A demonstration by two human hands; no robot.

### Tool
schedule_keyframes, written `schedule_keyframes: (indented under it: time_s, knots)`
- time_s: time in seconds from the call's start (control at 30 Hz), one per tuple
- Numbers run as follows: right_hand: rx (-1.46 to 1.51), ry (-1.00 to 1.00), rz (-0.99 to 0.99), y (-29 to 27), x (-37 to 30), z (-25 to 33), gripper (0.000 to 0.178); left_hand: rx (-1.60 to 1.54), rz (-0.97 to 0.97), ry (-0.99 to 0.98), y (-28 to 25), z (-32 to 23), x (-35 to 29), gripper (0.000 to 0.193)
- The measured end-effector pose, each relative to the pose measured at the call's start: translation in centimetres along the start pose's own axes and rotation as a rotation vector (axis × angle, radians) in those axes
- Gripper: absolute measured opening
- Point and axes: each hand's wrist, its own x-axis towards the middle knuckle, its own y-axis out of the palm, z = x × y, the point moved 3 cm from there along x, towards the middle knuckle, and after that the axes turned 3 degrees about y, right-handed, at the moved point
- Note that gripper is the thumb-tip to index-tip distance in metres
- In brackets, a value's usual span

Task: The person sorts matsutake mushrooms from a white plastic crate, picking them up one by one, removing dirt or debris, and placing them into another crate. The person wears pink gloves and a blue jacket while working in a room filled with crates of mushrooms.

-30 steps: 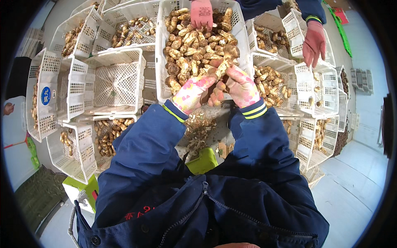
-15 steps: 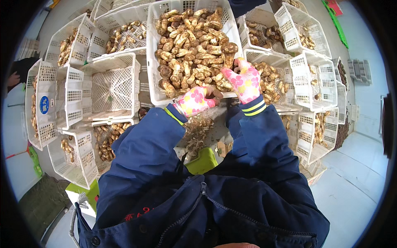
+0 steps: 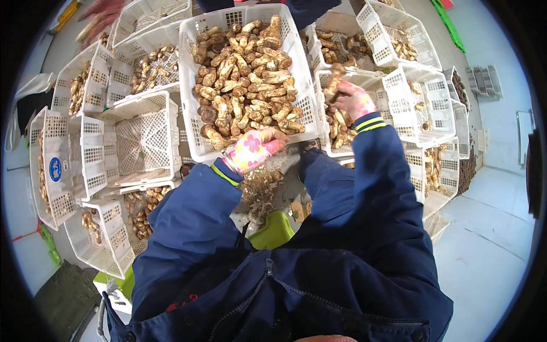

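Note:
A large white perforated crate (image 3: 192, 122) in front of me is heaped with brown-and-cream mushrooms (image 3: 242, 85). My right hand (image 3: 354, 101), in a floral glove, pinches one thick-stemmed mushroom (image 3: 335, 80), slightly blurred by motion. It is above a smaller white crate (image 3: 373, 80) to the right, which has similar mushrooms (image 3: 340, 126) in it. My left hand (image 3: 257, 149), gloved alike, lies at the near rim of the large crate. Its fingers stretch rightward beside the nearest mushrooms, and I see nothing in them.
More white crates stand on both sides, among them a left one (image 3: 139, 139) with only scraps on its mesh floor and a right one (image 3: 424, 102) holding few mushrooms. Trimmings (image 3: 262, 191) litter the floor before a green plastic object (image 3: 273, 231). Another person's blurred hand (image 3: 101, 20) shows far left.
My right hand has left the large crate's near right corner and moved right with a mushroom in it. My left hand stays by the near rim. The view has shifted slightly.

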Motion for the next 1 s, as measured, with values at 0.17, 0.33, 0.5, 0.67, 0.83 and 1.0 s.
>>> schedule_keyframes:
  time_s: [0.17,0.33,0.5,0.67,0.83,1.0]
  knots:
    - [0.316,-0.126,-0.369,-12.8,7.7,5.7,0.039,-0.009,0.018,-0.044,0.1,-1.6,-0.5,0.027]
    - [0.039,-0.403,-0.391,-7.9,6.1,14.2,0.050,-0.015,-0.010,0.058,-0.6,-1.3,-1.6,0.025]
    - [-0.956,-0.436,-0.058,3.7,6.6,3.1,0.035,-0.028,0.000,0.107,-0.5,-1.9,-2.0,0.024]
    - [-1.722,-0.575,-0.079,12.6,7.9,-3.3,0.044,0.105,-0.071,0.164,-1.5,-2.1,-3.9,0.024]
    - [-2.079,-0.403,-0.230,14.5,11.2,-5.8,0.046,0.040,-0.087,0.169,-2.8,-1.9,-4.5,0.022]
    - [-2.173,-0.290,-0.251,15.6,11.0,-5.1,0.042,0.031,-0.139,0.170,-3.4,-2.0,-4.8,0.020]
